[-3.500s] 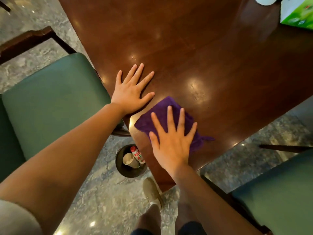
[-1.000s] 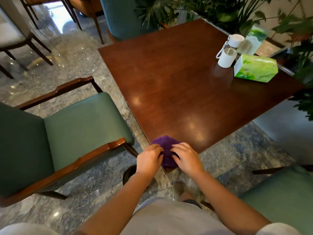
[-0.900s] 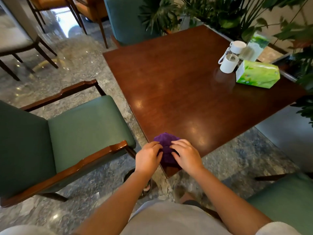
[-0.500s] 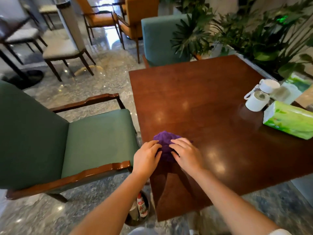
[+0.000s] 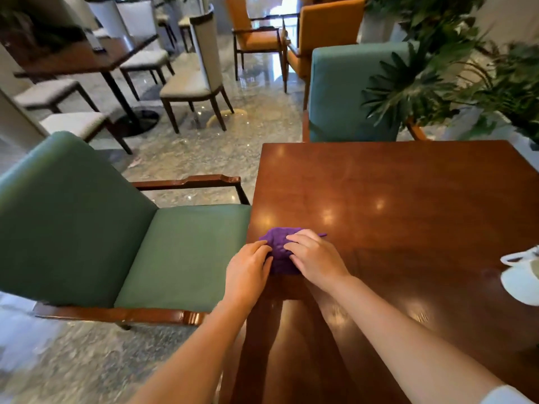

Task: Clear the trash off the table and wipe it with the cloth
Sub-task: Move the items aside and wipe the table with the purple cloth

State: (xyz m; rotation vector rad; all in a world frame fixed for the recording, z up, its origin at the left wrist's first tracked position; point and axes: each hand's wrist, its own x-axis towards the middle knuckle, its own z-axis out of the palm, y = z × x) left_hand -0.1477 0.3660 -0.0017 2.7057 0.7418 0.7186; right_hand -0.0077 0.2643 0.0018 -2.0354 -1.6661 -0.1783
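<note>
A purple cloth (image 5: pixel 278 246), bunched into a small mound, lies on the dark wooden table (image 5: pixel 408 214) near its left edge. My left hand (image 5: pixel 248 272) presses against the cloth's left side with fingers curled on it. My right hand (image 5: pixel 315 258) covers its right side, fingers resting on top. Both hands hold the cloth together on the tabletop. No trash shows on the table.
A green armchair (image 5: pixel 131 234) stands right against the table's left edge. Another green chair (image 5: pixel 350 91) sits at the far side, with leafy plants (image 5: pixel 437 68) beside it. A white cup (image 5: pixel 522 278) is at the right edge. More chairs and tables stand farther back.
The cloth went from spread flat under my right hand to bunched between both hands. My view has lifted and swung left, so the bin under the table and the tissue box have left the frame.
</note>
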